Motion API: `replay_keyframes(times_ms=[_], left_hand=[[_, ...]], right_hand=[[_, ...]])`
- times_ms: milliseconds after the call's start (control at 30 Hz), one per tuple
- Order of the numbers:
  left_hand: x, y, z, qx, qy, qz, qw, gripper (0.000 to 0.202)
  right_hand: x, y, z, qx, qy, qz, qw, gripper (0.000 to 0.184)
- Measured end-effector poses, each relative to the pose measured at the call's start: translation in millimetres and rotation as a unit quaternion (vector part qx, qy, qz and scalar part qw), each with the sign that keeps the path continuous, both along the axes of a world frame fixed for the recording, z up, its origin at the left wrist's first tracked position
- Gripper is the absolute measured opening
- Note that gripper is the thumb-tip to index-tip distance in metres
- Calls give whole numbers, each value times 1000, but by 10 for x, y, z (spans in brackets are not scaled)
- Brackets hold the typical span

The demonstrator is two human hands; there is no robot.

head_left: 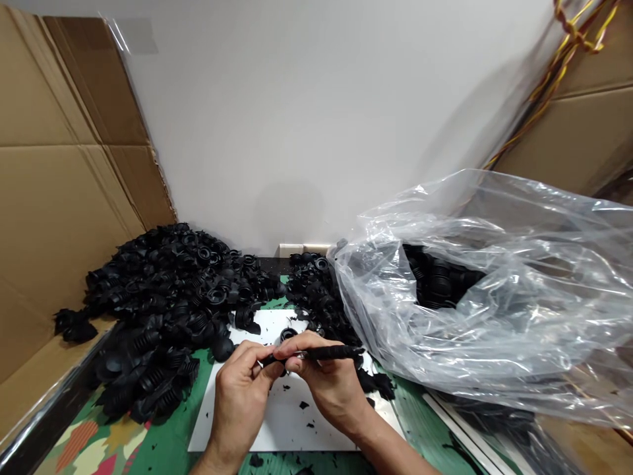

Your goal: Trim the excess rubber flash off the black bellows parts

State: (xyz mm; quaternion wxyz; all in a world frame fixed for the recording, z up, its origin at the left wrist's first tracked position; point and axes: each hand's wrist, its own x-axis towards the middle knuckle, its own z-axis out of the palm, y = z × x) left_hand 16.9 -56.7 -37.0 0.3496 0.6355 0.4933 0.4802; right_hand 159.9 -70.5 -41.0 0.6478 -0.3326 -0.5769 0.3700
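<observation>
My left hand [240, 402] pinches a small black rubber part [270, 361] between its fingers and thumb, above a white board [281, 422]. My right hand [329, 386] grips a black-handled craft knife [331, 353], with its metal tip close to that part. A round black rubber bellows piece [288, 334] sits just beyond my fingertips, partly hidden by them. Small black rubber scraps [303, 405] lie on the board. The knife's blade is too small to make out.
Large heaps of black rubber bellows boots [168, 284] lie behind and left of the board, on a green cutting mat [168, 422]. A clear plastic bag [494, 316] holding more black parts fills the right side. Cardboard sheets [59, 165] line the left, with a white wall behind.
</observation>
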Motion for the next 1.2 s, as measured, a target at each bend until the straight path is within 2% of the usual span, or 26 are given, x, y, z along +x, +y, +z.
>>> replay_keyframes(times_ms=[167, 233, 333, 400, 467, 567, 667, 767, 867, 933, 1100, 1200], left_hand=[[5, -24, 0, 19, 16, -14, 1000, 16], [13, -36, -20, 29, 26, -19, 999, 10], [26, -39, -51, 26, 21, -7, 999, 9], [32, -32, -56, 17, 9, 0, 1000, 10], [36, -24, -46, 13, 0, 6, 1000, 11], [32, -17, -27, 15, -8, 11, 1000, 11], [17, -18, -25, 19, -4, 9, 1000, 12], [2, -18, -36, 24, 11, 5, 1000, 12], [-1, -15, -38, 39, 24, 6, 999, 9], [5, -15, -32, 52, 29, 2, 998, 6], [10, -28, -26, 91, 71, 8, 993, 10], [3, -32, -48, 112, 119, 22, 986, 12]], right_hand=[[-1, -11, 51, 124, -98, -73, 985, 18], [52, 39, 46, 126, -103, -127, 979, 18], [170, 157, -5, 25, -32, -187, 981, 10], [231, 225, -50, -46, 18, -173, 984, 8], [258, 263, -81, -96, 56, -144, 983, 15], [253, 260, -82, -132, 86, -106, 982, 27], [237, 212, -38, -131, 84, -75, 985, 30], [220, 145, 32, -110, 26, -53, 992, 22], [179, 81, 95, -90, -93, -32, 991, 11], [139, 51, 112, -53, -169, -35, 984, 13], [79, 31, 65, 50, -295, -79, 951, 17], [91, 27, 54, 66, -400, -96, 909, 17]])
